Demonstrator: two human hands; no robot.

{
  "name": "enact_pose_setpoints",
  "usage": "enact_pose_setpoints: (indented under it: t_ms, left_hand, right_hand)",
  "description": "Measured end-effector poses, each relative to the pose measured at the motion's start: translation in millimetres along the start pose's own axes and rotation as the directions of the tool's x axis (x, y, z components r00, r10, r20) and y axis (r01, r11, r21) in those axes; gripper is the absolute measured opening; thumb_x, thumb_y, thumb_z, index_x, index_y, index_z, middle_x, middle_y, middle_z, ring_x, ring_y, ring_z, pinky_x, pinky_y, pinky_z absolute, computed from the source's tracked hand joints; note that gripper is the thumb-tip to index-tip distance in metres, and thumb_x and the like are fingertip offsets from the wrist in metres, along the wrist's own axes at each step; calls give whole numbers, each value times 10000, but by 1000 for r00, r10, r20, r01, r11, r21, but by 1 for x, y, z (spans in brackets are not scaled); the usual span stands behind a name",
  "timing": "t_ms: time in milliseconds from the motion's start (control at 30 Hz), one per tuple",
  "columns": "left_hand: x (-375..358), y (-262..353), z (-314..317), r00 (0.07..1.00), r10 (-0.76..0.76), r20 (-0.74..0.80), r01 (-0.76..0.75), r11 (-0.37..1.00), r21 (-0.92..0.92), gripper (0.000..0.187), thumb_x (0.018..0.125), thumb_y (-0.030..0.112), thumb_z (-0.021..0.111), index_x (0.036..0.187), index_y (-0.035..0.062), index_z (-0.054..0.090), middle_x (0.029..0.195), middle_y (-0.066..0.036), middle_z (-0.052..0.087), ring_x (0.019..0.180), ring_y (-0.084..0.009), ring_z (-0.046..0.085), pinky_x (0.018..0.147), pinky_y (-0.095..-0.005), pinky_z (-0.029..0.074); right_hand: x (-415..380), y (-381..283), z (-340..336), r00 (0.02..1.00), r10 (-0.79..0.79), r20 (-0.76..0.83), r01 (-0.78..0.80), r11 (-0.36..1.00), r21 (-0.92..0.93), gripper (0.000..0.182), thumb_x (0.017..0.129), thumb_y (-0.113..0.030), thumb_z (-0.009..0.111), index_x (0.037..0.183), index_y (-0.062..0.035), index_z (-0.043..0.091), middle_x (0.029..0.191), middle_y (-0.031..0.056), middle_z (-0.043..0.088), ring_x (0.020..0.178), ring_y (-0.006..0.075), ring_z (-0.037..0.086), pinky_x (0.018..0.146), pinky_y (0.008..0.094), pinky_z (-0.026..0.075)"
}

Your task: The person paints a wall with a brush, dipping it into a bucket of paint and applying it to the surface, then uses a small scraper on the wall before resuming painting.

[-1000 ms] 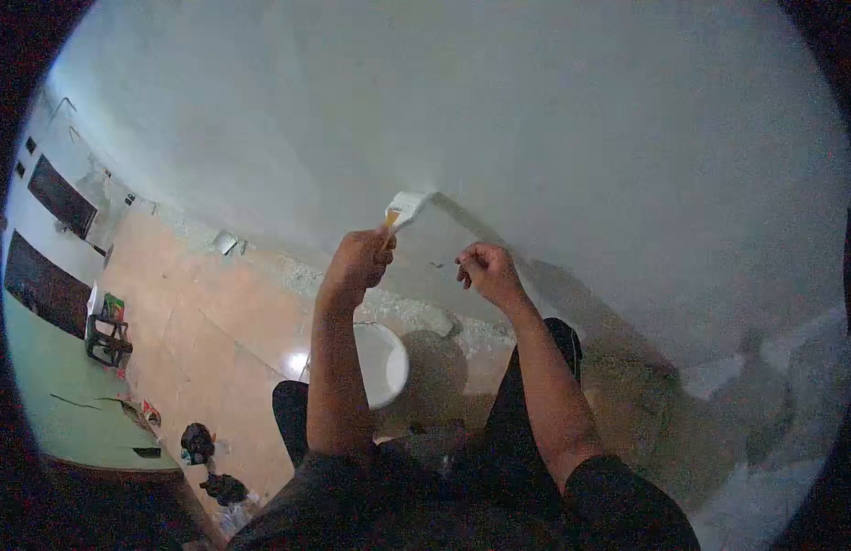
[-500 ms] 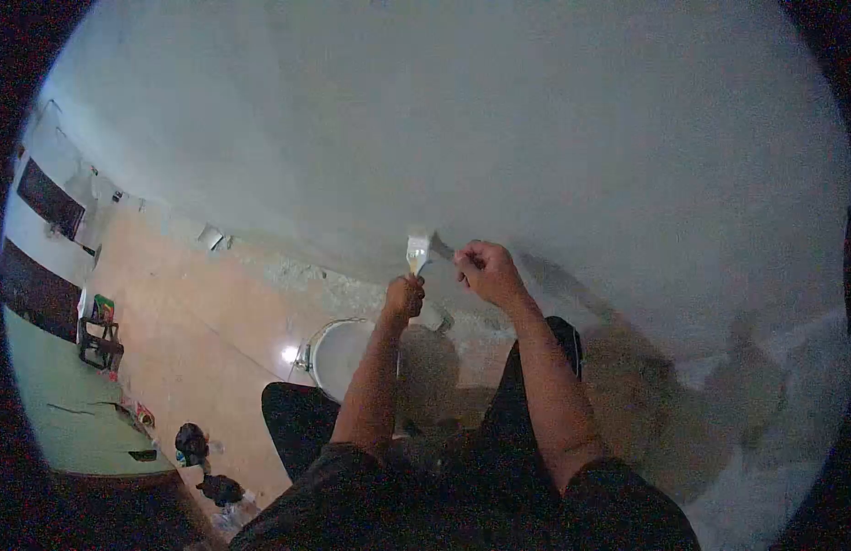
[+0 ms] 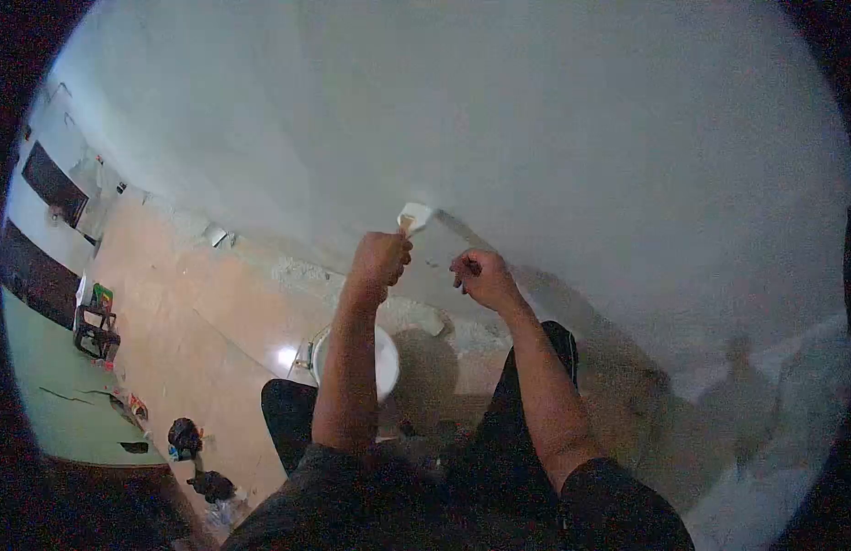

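Note:
My left hand (image 3: 380, 260) is closed round the pale handle of a paintbrush (image 3: 415, 217). The brush's broad white head points up against the grey-white wall (image 3: 535, 129). To the right, my right hand (image 3: 481, 278) hovers close to the wall, apart from the brush. Its fingers are curled in, and whatever they hold, if anything, is hidden. Below my left forearm stands a white bucket (image 3: 386, 364), partly covered by that arm.
My knees flank the bucket on a tan floor (image 3: 232, 321). Whitish rubble (image 3: 301, 273) lies along the wall's foot. A bright light (image 3: 286, 356) glows beside the bucket. At the left are a dark chair (image 3: 96, 332) and black bags (image 3: 184, 437).
My left hand has moved up and left, bringing the brush head higher on the wall. My right hand has dropped slightly, and its distance from the brush has grown.

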State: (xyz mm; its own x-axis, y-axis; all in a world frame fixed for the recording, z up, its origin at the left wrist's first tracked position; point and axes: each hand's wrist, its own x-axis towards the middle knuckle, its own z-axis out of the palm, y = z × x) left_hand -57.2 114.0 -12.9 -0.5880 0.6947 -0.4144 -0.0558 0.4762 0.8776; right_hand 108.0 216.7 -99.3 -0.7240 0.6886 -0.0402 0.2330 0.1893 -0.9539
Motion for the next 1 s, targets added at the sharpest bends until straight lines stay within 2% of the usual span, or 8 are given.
enact_pose_setpoints:
  t_ms: [300, 433, 567, 667, 700, 767, 867, 1000]
  left_hand:
    - [-47, 61, -19, 896, 420, 144, -292, 802, -521, 372, 930, 416, 452, 781, 82, 526, 550, 69, 397, 381, -29, 282, 340, -216, 180]
    - [9, 15, 20, 978, 205, 46, -191, 959, -209, 344, 932, 374, 427, 785, 81, 534, 516, 41, 399, 362, -63, 317, 333, -249, 226]
    - [48, -63, 36, 986, 135, 103, -90, 931, -355, 332, 927, 328, 423, 740, 80, 540, 505, 16, 418, 358, -80, 340, 331, -265, 252]
    - [61, -108, 36, 939, 334, 84, -340, 938, 69, 318, 907, 300, 454, 685, 86, 536, 521, -1, 447, 361, -90, 363, 326, -273, 259]
    - [55, -109, 34, 983, 129, 129, -121, 990, -71, 309, 896, 293, 470, 675, 87, 536, 528, 0, 454, 364, -96, 371, 330, -278, 265]
    - [54, -101, 29, 978, -66, 200, 106, 975, -196, 301, 885, 286, 485, 664, 87, 535, 534, 2, 462, 367, -102, 379, 335, -283, 272]
    - [3, -32, 10, 978, 46, 201, -92, 970, 226, 303, 902, 279, 497, 683, 75, 549, 552, 17, 460, 434, -88, 391, 370, -262, 290]
    - [-29, 59, -22, 958, 199, 206, -203, 979, -4, 340, 937, 311, 470, 726, 63, 566, 592, 21, 470, 446, -72, 370, 375, -237, 269]
  right_hand:
    - [1, 9, 0, 992, -126, -7, 125, 991, -57, 220, 898, -185, 526, 799, 3, 587, 637, 59, 602, 563, 109, 582, 528, 279, 486]
    - [-5, -2, -1, 999, -36, -6, 36, 999, -25, 212, 899, -168, 532, 794, 8, 589, 647, 64, 610, 560, 111, 578, 532, 273, 485]
    - [-5, 1, -7, 999, -15, -32, 16, 1000, 27, 217, 897, -174, 548, 799, 14, 588, 650, 62, 611, 558, 110, 573, 529, 276, 481]
    - [-7, 4, -6, 999, -23, -49, 26, 998, 56, 219, 897, -173, 550, 802, 21, 587, 645, 59, 607, 559, 110, 572, 525, 279, 478]
    - [-5, 4, -6, 997, -48, -53, 51, 997, 62, 216, 897, -167, 548, 805, 24, 586, 644, 57, 605, 560, 110, 572, 525, 281, 477]
    - [0, 5, -9, 997, -69, -32, 71, 995, 66, 209, 896, -157, 545, 808, 29, 582, 642, 56, 602, 561, 108, 572, 525, 277, 478]
    - [-6, -4, -7, 999, -13, -35, 14, 999, 36, 200, 894, -141, 533, 799, 27, 583, 648, 64, 609, 571, 115, 584, 524, 274, 485]
    - [0, 2, -8, 997, -81, -2, 81, 995, -64, 210, 899, -147, 529, 797, 29, 581, 648, 66, 610, 566, 119, 587, 527, 273, 489]
